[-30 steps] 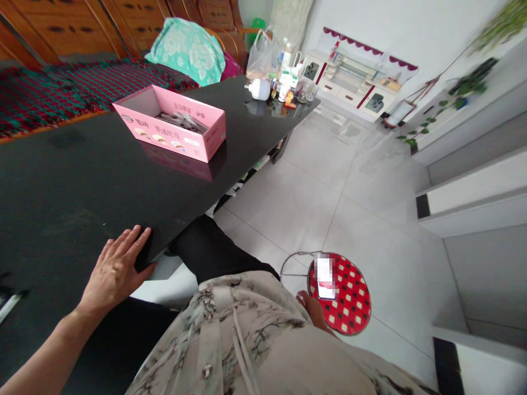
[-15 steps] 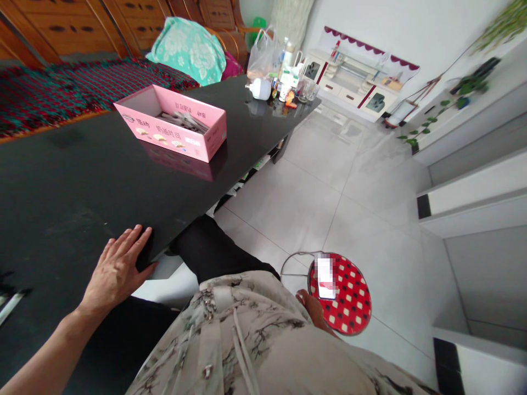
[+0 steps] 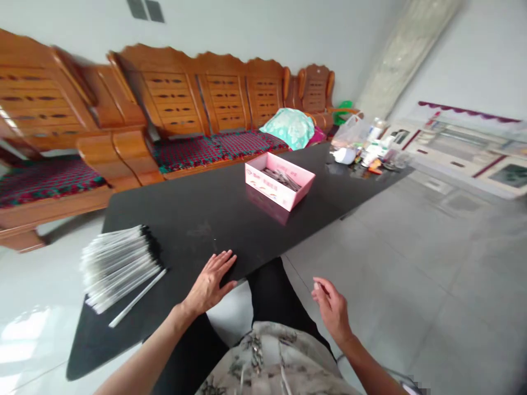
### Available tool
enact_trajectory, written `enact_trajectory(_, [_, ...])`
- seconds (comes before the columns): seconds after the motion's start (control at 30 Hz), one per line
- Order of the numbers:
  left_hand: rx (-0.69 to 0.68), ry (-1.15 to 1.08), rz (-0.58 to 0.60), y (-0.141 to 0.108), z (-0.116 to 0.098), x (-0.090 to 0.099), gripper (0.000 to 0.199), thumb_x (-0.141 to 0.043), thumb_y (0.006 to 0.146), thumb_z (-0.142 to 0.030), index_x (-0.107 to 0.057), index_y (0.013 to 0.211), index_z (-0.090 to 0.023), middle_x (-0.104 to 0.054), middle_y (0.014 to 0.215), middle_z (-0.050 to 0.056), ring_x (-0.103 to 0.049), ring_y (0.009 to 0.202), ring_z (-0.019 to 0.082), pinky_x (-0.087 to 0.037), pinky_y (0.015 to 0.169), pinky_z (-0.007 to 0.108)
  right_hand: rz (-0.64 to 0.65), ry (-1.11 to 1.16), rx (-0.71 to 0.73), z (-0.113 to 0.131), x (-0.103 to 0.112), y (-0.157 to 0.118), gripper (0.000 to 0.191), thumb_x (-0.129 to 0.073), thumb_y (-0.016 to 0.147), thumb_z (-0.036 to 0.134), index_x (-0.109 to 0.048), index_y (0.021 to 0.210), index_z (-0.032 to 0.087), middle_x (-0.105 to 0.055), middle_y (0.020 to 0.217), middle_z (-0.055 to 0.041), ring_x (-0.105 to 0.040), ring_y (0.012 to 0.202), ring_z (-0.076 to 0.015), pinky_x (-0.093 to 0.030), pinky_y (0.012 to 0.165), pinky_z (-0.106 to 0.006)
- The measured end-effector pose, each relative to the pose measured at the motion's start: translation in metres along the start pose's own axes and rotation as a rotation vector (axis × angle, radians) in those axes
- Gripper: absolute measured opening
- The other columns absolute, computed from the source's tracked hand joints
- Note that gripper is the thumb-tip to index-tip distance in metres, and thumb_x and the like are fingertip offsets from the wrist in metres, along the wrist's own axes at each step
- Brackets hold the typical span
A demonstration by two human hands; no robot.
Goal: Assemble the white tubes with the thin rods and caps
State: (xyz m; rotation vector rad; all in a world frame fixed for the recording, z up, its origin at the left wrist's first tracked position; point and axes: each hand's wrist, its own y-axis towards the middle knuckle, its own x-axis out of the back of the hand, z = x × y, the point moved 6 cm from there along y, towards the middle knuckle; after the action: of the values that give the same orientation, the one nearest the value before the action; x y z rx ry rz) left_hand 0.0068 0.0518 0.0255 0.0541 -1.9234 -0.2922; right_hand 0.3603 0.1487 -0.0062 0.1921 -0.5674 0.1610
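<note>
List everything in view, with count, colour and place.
Box: one, pink, on the table
Slender pieces: several, grey, inside the box
Stick bundle: one, white with dark ends, table's left end
Loose stick: one, white, beside it
Table: one, black, centre
Bag: one, translucent, far end
Small items: several, mixed colours, by bag, blurred
Seating: several sections, brown, behind table
Cloth: one, turquoise, on seating
Cabinet: one, white, far right
Legs: two, black, below
Left hand: one, bare, flat on table
Right hand: one, bare, right of table
</note>
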Motion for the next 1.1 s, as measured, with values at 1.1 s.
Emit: enact_trajectory(1.1, [0.753, 0.215, -0.426, -0.113, 0.083, 0.083, 0.021, -0.047, 0.095, -0.026, -0.067, 0.088, -0.021, -0.062, 0.084, 0.005, -0.057, 0.082, 0.020, -0.046, 0.077, 0.033, 0.348, 0.030, 1.026, 0.221, -0.272, 0.086, 0.028, -0.043, 0.097, 0.030, -0.066, 0.101, 0.016, -0.074, 0.084, -0.0070, -0.071, 0.071, -0.0166, -0.048, 0.067, -0.022])
